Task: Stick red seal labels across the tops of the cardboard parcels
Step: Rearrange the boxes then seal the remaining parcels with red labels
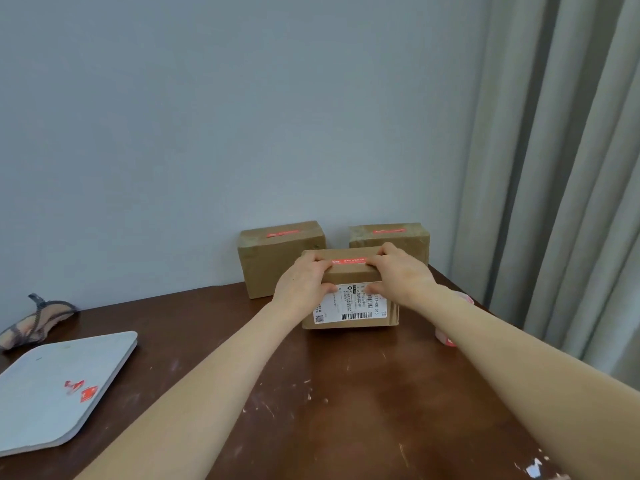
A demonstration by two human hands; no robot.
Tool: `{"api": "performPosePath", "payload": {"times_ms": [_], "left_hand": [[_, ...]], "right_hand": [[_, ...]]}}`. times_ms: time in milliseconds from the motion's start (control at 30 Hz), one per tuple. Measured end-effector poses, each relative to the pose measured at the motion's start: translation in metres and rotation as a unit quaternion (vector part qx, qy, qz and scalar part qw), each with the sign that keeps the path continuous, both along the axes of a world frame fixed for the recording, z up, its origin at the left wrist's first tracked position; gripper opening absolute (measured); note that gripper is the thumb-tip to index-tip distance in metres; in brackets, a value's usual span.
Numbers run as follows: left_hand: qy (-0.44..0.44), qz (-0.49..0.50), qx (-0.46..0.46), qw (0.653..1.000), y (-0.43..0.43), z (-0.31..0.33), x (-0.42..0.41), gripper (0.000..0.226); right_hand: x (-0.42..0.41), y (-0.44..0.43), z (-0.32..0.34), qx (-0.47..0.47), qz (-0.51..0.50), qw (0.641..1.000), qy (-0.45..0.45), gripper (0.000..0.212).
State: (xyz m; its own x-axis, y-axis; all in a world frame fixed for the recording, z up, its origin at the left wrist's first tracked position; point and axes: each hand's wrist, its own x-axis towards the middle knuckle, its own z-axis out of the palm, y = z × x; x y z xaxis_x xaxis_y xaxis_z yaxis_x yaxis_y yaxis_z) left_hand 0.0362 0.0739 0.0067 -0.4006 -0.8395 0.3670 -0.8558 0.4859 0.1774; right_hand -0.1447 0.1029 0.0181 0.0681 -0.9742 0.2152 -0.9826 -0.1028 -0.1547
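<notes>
At the far left edge of the frame a crumpled cloth item (36,320) is seen on the dark wooden table (311,393); in the lower left a grey board (52,386) lies flat, with torn red label scraps (83,389) on it. Right of centre, the front parcel (349,299) is gripped by both hands. The left hand (303,282) is clamped on its left end, fingers curled over the top edge and thumb pressed on the white shipping label (349,304) on the near face. A red seal label (348,260) is laid along the parcel's top, between the two hands. The right hand (398,275) is clamped likewise on the right end, fingers on top and thumb on the near face. Behind, two further parcels are noted against the wall: the rear left parcel (280,258) and the rear right parcel (389,239), each carrying a red strip on top. A label roll (448,336) is partly hidden behind the right forearm. Curtains (561,168) fill the right side of the frame.
</notes>
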Motion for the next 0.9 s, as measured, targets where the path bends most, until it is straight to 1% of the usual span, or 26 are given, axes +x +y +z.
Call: {"api": "performPosePath", "payload": {"times_ms": [200, 367, 400, 467, 500, 567, 633, 733, 900], "left_hand": [[0.004, 0.006, 0.013, 1.000, -0.039, -0.010, -0.001, 0.049], [-0.031, 0.015, 0.015, 0.999, -0.055, -0.020, 0.008, 0.048], [-0.046, 0.015, -0.007, 0.999, -0.055, -0.019, 0.010, 0.045], [-0.069, 0.013, -0.081, 0.994, -0.059, -0.013, 0.015, 0.039], [-0.061, 0.016, -0.111, 0.992, -0.062, -0.010, 0.019, 0.038], [-0.033, 0.045, -0.141, 0.988, -0.071, -0.003, 0.028, 0.036], [-0.031, 0.087, -0.130, 0.987, -0.084, 0.001, 0.041, 0.041], [-0.039, 0.136, -0.078, 0.987, -0.105, 0.005, 0.060, 0.053], [-0.098, 0.172, -0.011, 0.980, -0.138, 0.008, 0.075, 0.073]], "right_hand": [[0.000, -0.043, -0.009, 0.019, 0.003, 1.000, 0.008, 0.051], [0.005, -0.062, -0.009, 0.040, 0.015, 0.998, 0.048, 0.053], [0.007, -0.065, -0.004, 0.039, 0.021, 0.998, 0.055, 0.059], [0.016, -0.072, 0.008, 0.026, 0.051, 0.997, 0.054, 0.076], [0.024, -0.076, 0.014, 0.012, 0.068, 0.996, 0.050, 0.082], [0.044, -0.087, 0.024, -0.014, 0.096, 0.994, 0.045, 0.087], [0.064, -0.101, 0.026, -0.020, 0.109, 0.993, 0.028, 0.087], [0.083, -0.126, 0.022, -0.017, 0.104, 0.994, 0.015, 0.085], [0.102, -0.165, 0.017, 0.020, 0.096, 0.995, 0.026, 0.092]]}}
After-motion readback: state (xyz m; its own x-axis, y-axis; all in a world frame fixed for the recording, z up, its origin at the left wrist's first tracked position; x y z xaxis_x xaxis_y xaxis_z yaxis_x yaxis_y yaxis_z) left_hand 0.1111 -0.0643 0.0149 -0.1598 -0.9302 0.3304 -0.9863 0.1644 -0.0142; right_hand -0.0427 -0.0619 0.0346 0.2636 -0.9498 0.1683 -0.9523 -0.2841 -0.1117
